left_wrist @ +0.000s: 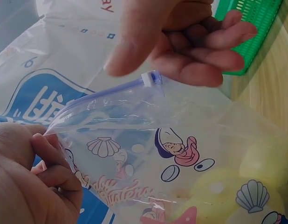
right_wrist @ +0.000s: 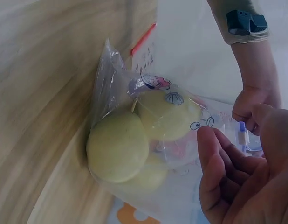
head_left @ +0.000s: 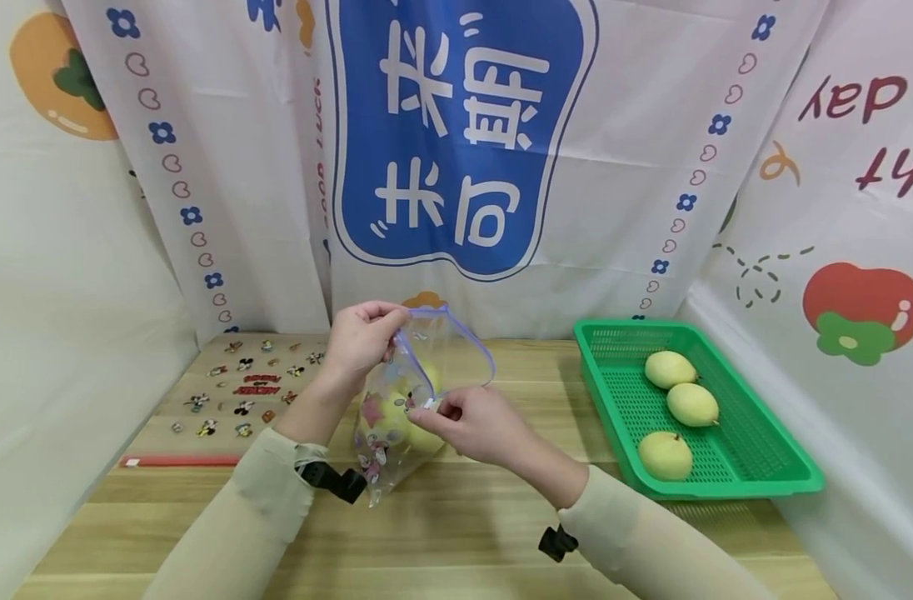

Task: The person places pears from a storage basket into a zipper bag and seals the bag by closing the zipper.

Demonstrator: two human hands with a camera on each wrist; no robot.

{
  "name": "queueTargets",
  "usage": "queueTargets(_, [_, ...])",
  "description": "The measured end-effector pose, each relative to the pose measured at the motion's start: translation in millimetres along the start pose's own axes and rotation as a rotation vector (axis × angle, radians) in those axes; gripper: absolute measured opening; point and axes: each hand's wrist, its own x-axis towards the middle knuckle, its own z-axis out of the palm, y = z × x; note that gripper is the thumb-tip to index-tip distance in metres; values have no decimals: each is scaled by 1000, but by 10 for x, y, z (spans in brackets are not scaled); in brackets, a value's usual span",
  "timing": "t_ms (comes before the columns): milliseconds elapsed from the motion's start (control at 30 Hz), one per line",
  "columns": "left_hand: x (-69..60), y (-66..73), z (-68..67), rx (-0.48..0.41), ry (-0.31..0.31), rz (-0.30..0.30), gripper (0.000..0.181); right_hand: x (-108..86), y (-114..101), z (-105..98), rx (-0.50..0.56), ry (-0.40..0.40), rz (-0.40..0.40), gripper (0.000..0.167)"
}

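Observation:
A clear zip bag point(head_left: 385, 467) with a purple rim and cartoon prints stands on the table, holding several yellow-green pears point(right_wrist: 118, 147). My left hand point(head_left: 359, 342) point(left_wrist: 37, 172) pinches the rim at one end of the mouth. The mouth gapes in the head view. At the rim's other end is the white slider point(left_wrist: 147, 79) point(right_wrist: 243, 134). Close beside that slider is my right hand point(head_left: 486, 423) point(left_wrist: 186, 42) point(right_wrist: 242, 182), its thumb and loosely bent fingers apart; whether a fingertip touches the bag cannot be told.
On the right stands a green basket point(head_left: 726, 489) with three pears point(head_left: 670, 369) inside. A flat printed bag point(head_left: 224, 400) with a red zip edge lies at the left of the wooden table point(head_left: 456, 542). Printed white cloth point(head_left: 621, 217) hangs behind.

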Motion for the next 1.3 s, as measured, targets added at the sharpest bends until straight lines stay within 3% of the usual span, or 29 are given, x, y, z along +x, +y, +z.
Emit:
queueTargets(133, [-4, -4, -19, 2, 4, -5, 28, 38, 7, 41, 45, 27, 10, 53])
queueTargets(267, [-12, 1, -32, -1, 3, -7, 27, 51, 36, -10, 89, 60, -7, 40])
queueTargets(400, [-20, 12, -46, -11, -5, -13, 26, 51, 67, -161, 78, 91, -12, 26])
queueTargets(633, [-63, 54, -55, -20, -42, -37, 21, 70, 165, -494, 16, 101, 38, 20])
queueTargets(800, [-122, 127, -33, 47, -69, -44, 17, 78, 244, -678, -33, 135, 34, 18])
queueTargets(1033, [-298, 294, 29, 208, -216, -61, 27, 44, 338, -868, -60, 166, 51, 17])
queueTargets(1300, [-553, 426, 179, 251, -412, -48, 32, 9, 416, -1087, -91, 216, 30, 19])
